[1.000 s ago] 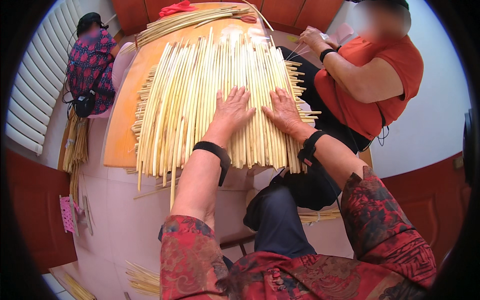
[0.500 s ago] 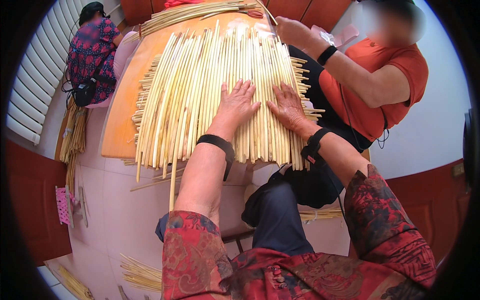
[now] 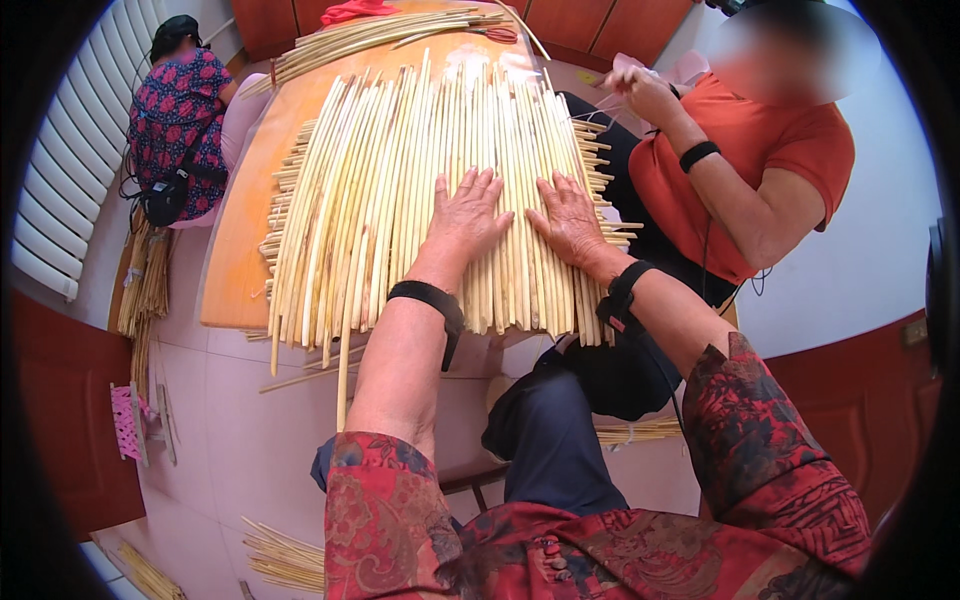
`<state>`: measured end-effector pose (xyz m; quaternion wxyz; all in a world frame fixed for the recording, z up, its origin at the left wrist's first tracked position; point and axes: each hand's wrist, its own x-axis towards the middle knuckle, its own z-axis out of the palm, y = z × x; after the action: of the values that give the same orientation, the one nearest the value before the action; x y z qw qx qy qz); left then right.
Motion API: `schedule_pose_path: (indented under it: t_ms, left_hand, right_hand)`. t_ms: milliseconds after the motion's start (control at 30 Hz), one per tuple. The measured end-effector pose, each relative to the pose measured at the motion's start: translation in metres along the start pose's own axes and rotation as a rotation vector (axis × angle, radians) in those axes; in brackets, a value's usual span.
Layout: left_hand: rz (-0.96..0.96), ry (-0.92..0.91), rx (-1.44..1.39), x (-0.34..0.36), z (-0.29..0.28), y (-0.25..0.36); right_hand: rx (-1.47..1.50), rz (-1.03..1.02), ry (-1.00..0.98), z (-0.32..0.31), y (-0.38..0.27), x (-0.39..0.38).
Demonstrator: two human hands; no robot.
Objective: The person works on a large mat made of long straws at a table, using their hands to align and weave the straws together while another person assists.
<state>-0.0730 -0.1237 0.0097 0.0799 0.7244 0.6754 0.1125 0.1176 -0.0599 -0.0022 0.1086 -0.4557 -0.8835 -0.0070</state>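
Observation:
A wide layer of pale yellow plant stalks (image 3: pixel 385 180) lies side by side on the wooden table (image 3: pixel 235 270), running away from me. Beneath it, more stalks lie crosswise, their ends poking out at both sides. My left hand (image 3: pixel 466 215) rests flat on the middle of the layer, fingers spread. To its right, my right hand (image 3: pixel 567 222) also presses flat on the stalks, fingers stretched out. Neither hand grips anything. One longer stalk (image 3: pixel 345 385) juts out past the near edge beside my left forearm.
A bundle of stalks (image 3: pixel 385 38), red-handled scissors (image 3: pixel 498 35) and a red cloth (image 3: pixel 358 10) lie at the table's far end. A co-worker in orange (image 3: pixel 740 170) sits at the right; another person (image 3: pixel 180 130) sits far left. More stalk bundles (image 3: pixel 285 553) lie on the floor.
The co-worker's hands at the right have drawn back from the far table corner toward their body. My hands stay flat on the stalks, almost unmoved; the view has shifted slightly.

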Motion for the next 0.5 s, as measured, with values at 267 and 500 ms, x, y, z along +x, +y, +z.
schedule_pose_path:
  t_ms: [267,500]
  left_hand:
    - [-0.001,0.002,0.012,-0.0001,0.0007,0.0002]
    - [0.005,0.029,-0.002,-0.0005,0.0025,-0.0008]
  right_hand:
    - [-0.002,-0.007,0.012,0.0012,0.0002,-0.0001]
    - [0.011,0.007,-0.025,-0.0005,0.0009,0.0008]
